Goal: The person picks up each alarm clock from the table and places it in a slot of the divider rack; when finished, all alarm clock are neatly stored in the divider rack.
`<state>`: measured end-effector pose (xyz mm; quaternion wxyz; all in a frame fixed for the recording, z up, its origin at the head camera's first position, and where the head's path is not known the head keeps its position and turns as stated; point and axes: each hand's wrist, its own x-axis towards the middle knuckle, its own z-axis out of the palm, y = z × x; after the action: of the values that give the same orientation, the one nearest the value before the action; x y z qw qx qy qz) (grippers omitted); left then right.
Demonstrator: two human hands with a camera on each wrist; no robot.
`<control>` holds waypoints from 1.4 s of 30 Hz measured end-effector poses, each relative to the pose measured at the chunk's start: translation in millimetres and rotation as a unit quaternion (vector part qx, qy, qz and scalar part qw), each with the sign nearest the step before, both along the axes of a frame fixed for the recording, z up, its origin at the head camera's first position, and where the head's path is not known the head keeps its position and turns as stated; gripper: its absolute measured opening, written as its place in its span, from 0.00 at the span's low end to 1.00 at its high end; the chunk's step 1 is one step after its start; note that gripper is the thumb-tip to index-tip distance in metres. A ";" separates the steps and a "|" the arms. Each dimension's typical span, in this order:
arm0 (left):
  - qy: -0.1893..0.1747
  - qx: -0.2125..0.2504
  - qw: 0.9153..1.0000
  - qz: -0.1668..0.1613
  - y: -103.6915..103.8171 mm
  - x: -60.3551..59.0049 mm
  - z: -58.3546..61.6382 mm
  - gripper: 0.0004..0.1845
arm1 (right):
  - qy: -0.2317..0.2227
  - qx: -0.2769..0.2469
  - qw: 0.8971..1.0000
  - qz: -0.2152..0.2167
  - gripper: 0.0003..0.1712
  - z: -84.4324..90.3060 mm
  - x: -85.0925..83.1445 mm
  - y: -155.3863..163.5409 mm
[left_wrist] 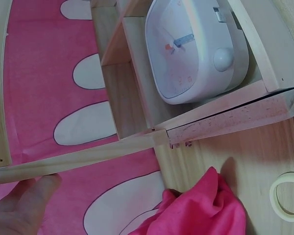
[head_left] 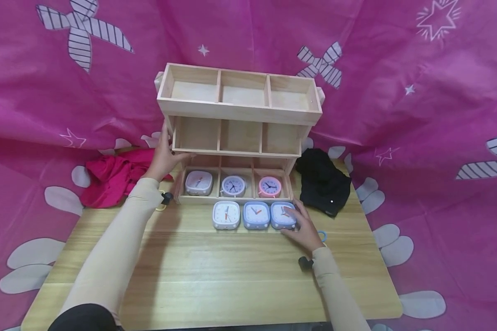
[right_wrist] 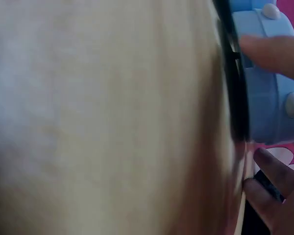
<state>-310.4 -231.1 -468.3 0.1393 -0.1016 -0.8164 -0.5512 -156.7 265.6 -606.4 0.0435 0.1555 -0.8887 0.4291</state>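
Observation:
A three-tier wooden box (head_left: 238, 110) with divided trays stands at the back of the table. My left hand (head_left: 163, 156) touches its left side by the middle tray; in the left wrist view, straight fingers (left_wrist: 39, 198) meet a wooden edge. My right hand (head_left: 304, 227) holds a blue alarm clock (head_left: 282, 219) at its right end, thumb at the near edge. That clock's side (right_wrist: 264, 107) shows close up in the right wrist view. A second blue clock (head_left: 256, 219) and a white clock (head_left: 226, 218) line up to its left.
The bottom tray holds a pale square clock (head_left: 199, 185), a round lavender clock (head_left: 233, 189) and a round pink clock (head_left: 269, 191), one per compartment. Pink-red cloth (head_left: 112, 177) lies left of the box, black cloth (head_left: 324, 181) right. A pink curtain (head_left: 418, 101) surrounds the table.

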 end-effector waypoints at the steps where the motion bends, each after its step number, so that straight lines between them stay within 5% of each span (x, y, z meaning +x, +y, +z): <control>1: 0.000 0.001 1.000 0.000 0.2 -0.6 0.0 0.74 | 0.003 -0.006 1.000 -0.002 0.43 -1.5 0.3 0.0; 9: -0.008 0.012 1.000 -0.002 9.5 11.0 19.2 0.72 | 0.001 -0.009 0.999 -0.032 0.41 -3.5 9.3 -4.7; 16: -0.013 0.018 1.000 -0.010 13.2 20.9 34.5 0.71 | -0.051 -0.024 0.996 -0.070 0.39 6.7 28.7 -5.8; 25: -0.010 0.007 1.000 -0.001 1.1 0.9 13.9 0.73 | -0.077 -0.038 0.994 -0.070 0.28 12.5 36.7 -9.6; 33: -0.011 0.009 1.000 0.001 -1.4 1.5 6.7 0.75 | -0.116 -0.090 0.989 -0.009 0.24 13.6 26.9 -9.1; 42: -0.008 0.008 1.000 -0.003 -0.4 0.5 0.4 0.74 | -0.109 -0.063 0.988 -0.084 0.28 14.0 35.2 -6.2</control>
<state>-309.9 -231.5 -467.9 0.1318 -0.0986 -0.8125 -0.5593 -121.5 259.4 -592.4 -0.0084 0.0293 -0.8693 0.4933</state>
